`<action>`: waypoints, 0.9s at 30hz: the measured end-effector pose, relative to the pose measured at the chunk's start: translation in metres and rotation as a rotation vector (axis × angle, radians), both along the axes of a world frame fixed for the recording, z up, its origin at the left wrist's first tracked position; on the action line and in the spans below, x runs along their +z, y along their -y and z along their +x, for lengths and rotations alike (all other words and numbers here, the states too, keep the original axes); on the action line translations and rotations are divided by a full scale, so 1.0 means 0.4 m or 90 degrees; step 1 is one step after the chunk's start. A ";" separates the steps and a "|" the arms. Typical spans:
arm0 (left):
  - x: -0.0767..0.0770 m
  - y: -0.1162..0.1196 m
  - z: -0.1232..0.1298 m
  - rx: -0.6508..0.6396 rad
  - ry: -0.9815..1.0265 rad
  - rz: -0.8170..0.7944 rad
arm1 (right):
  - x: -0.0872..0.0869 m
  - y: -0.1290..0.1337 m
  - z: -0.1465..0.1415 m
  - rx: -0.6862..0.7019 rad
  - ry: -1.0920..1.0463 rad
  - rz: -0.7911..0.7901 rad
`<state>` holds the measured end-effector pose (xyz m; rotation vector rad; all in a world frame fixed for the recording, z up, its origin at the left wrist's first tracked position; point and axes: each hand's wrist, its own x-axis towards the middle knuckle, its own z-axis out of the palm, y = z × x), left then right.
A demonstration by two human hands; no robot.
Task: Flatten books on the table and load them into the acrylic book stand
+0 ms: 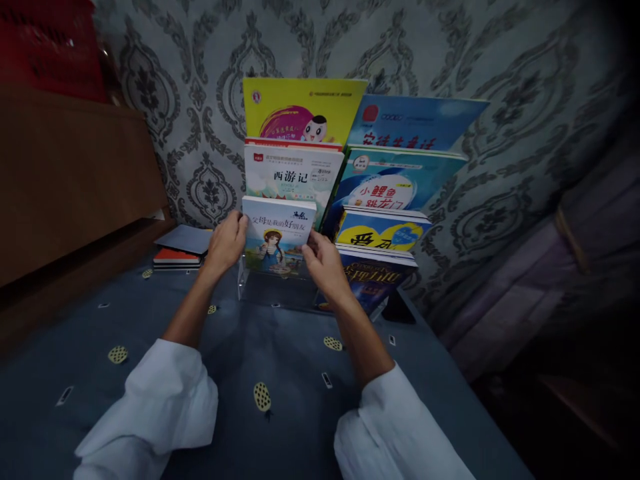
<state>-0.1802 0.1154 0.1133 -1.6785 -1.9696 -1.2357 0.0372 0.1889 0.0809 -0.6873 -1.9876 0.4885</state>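
Holding a small, pale rectangular paperback point(276, 230) with a yellow-hatted figure on its cover upright at mid-frame, with long axis seemingly vertical, pinched by opposite side edges between left-hand grip point(226, 243) and right-hand grip point(326, 264), equally near, above a clear plastic stand's front point(287, 292).

Head-worn view, sole one; faces forward, tilted down across dark tablecloth point(295, 373) to nearby books point(355, 190), patterned wall point(300, 40) behind

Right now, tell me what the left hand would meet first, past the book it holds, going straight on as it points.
Likely the white book standing behind the front book, whose edge the left hand holds; the gap between them is hard to judge.
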 end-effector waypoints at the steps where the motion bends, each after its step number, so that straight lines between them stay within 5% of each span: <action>1: 0.001 0.002 -0.002 -0.005 0.000 -0.007 | 0.003 0.003 0.001 -0.001 -0.012 -0.011; 13: 0.024 0.032 -0.010 -0.066 -0.012 -0.042 | 0.034 0.031 0.014 -0.001 -0.033 -0.071; 27: 0.046 0.061 -0.019 -0.101 -0.036 -0.123 | 0.063 0.058 0.034 -0.048 0.068 -0.024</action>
